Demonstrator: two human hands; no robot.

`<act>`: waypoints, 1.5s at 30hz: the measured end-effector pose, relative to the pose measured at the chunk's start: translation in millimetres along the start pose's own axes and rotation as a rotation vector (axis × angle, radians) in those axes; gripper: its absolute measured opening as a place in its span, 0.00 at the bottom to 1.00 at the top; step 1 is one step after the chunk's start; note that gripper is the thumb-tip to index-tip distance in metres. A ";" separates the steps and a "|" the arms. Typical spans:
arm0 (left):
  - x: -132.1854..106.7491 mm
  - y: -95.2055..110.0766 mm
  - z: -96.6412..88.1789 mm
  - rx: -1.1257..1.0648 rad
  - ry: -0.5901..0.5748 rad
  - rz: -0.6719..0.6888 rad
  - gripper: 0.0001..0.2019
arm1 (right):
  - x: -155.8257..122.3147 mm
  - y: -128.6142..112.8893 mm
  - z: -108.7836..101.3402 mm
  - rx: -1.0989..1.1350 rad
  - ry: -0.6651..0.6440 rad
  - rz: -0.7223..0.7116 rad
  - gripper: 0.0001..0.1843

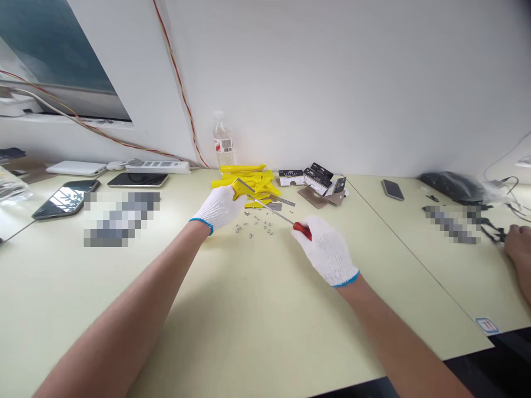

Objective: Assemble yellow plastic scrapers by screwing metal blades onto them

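My left hand (220, 208), in a white knitted glove, is closed around a yellow plastic scraper (239, 189) with a metal blade at its head. My right hand (327, 249), gloved the same way, grips the red handle of a screwdriver (302, 229). Its long shaft points left, the tip at or near the scraper; whether it touches a screw cannot be made out. Behind lies a pile of yellow plastic handles (259, 181). Flat metal blades (282, 200) rest beside the pile, and several small screws (256, 221) are scattered on the table between my hands.
Black-and-white packaging cards (318, 179) lie to the right of the pile, and a water bottle (224, 146) stands by the wall. Phones (66, 200) and a power strip (160, 166) are on the left. Another person's hand (518, 251) is at the right edge, near cables.
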State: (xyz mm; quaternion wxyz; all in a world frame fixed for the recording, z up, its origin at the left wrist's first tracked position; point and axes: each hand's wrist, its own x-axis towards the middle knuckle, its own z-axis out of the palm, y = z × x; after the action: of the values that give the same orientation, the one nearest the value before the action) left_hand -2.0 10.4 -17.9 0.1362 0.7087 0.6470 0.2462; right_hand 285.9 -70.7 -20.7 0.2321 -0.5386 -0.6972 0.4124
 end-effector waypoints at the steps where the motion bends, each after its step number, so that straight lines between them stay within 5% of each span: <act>1: -0.2 0.3 0.2 -0.005 -0.003 0.002 0.14 | 0.2 0.4 0.5 -0.022 0.016 0.000 0.23; 13: 2.2 -3.1 2.6 0.021 0.014 0.019 0.13 | -16.4 20.8 -22.1 -0.080 0.063 -0.028 0.35; 18: 3.4 -4.6 3.3 0.003 0.028 0.012 0.12 | -10.6 18.2 -7.1 -0.186 0.161 -0.011 0.39; 25: 0.7 0.9 1.7 0.027 0.003 -0.003 0.14 | 0.7 0.4 10.2 0.002 -0.099 0.175 0.33; 33: -0.3 0.6 2.8 0.017 0.006 0.007 0.14 | 16.6 33.2 25.2 -0.289 0.375 -0.009 0.19; 39: -1.7 3.3 4.0 0.023 -0.023 0.012 0.13 | 7.5 30.3 13.3 -0.036 -0.049 0.039 0.27; 45: -3.6 4.3 2.9 -0.013 -0.014 0.023 0.14 | 12.7 35.9 18.8 0.010 0.151 -0.064 0.21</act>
State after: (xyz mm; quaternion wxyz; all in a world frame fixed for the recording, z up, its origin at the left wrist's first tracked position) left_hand 3.1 6.8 -18.8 0.1423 0.7168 0.6363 0.2470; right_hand 287.6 -61.9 -62.3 0.2997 -0.5443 -0.6926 0.3664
